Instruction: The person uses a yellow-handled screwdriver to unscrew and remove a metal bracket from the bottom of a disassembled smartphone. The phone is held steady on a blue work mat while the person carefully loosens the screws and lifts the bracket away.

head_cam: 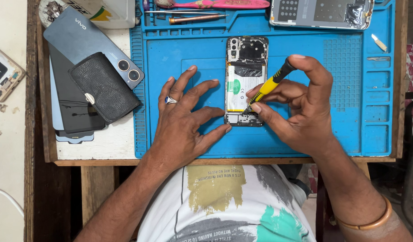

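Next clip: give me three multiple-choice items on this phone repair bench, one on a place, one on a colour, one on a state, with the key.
1. Where does the opened phone lie?
A. on the blue mat
B. on the floor
C. on the black pouch

2. What colour is the handle of the screwdriver?
A. red
B. yellow and black
C. white

3. How is the phone's back?
A. cover on
B. wrapped in paper
C. cover off, insides bare

Key: 1 A, the mat lies under it. 2 B, seen in the right hand. 3 C, battery and board show beside the left hand.
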`<state>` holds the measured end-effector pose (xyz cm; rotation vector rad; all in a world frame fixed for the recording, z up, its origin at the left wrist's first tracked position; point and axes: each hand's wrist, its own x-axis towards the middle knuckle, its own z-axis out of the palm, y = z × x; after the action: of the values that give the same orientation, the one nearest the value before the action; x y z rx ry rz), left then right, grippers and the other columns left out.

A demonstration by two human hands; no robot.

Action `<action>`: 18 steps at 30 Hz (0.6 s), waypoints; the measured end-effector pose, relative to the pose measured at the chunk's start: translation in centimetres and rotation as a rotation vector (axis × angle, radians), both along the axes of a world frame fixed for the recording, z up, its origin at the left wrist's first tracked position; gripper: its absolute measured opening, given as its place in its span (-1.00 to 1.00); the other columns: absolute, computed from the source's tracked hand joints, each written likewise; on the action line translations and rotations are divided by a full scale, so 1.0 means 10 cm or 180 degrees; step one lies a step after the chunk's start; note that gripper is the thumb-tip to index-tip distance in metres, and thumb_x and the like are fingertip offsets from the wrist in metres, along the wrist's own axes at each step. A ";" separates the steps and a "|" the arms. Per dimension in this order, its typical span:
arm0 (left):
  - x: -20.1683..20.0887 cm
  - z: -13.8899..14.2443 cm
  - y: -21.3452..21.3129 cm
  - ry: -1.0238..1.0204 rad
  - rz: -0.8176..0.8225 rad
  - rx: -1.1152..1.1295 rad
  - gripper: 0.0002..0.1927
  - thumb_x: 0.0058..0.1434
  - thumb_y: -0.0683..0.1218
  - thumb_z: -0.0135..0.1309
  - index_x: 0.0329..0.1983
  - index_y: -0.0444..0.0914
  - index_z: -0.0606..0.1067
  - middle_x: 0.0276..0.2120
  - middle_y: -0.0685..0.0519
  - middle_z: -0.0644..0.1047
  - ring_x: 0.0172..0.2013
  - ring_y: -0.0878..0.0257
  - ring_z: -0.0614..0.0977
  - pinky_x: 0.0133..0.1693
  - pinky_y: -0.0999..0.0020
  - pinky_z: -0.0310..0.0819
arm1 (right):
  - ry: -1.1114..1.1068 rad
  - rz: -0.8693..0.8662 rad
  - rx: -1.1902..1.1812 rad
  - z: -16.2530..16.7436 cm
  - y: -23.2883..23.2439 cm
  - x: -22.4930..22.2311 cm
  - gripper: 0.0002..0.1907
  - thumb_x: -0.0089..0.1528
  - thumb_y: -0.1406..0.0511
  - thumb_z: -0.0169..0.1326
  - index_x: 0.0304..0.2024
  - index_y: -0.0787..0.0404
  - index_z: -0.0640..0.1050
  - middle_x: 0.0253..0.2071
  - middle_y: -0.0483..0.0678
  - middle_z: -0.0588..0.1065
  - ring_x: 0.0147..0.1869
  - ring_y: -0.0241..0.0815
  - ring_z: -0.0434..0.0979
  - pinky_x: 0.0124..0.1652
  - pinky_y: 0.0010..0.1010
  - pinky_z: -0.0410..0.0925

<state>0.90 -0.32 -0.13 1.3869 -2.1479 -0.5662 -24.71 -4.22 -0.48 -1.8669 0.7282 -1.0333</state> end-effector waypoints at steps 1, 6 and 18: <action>0.00 0.00 0.00 0.0000 0.0001 -0.0006 -0.74 0.13 0.17 0.35 -0.25 -0.05 0.71 0.28 0.03 0.43 0.48 -0.07 0.10 0.43 -0.28 -0.29 | 0.0012 -0.0007 0.0011 0.00 0.00 0.00 -0.10 0.36 0.61 0.14 0.48 0.00 -0.10 0.02 0.24 0.57 0.14 -0.05 0.67 0.17 -0.27 0.60; 0.00 -0.01 0.00 0.0003 0.0000 -0.0006 -0.74 0.13 0.17 0.35 -0.25 -0.05 0.71 0.28 0.03 0.43 0.48 -0.06 0.10 0.42 -0.28 -0.30 | 0.0020 -0.0042 0.0048 -0.01 0.00 0.00 -0.10 0.37 0.60 0.14 0.49 0.00 -0.10 0.01 0.23 0.57 0.13 -0.05 0.67 0.17 -0.28 0.60; 0.00 -0.02 0.00 -0.0003 -0.0007 -0.0023 -0.74 0.13 0.17 0.35 -0.24 -0.05 0.71 0.28 0.03 0.43 0.48 -0.07 0.10 0.43 -0.27 -0.30 | 0.0029 -0.0109 0.0052 -0.02 0.00 -0.01 -0.12 0.38 0.61 0.13 0.45 0.00 -0.12 0.01 0.24 0.57 0.15 -0.05 0.67 0.17 -0.28 0.61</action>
<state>0.87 -0.31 -0.35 1.3814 -2.1505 -0.5582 -24.79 -4.18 -0.65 -1.8521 0.7741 -1.0380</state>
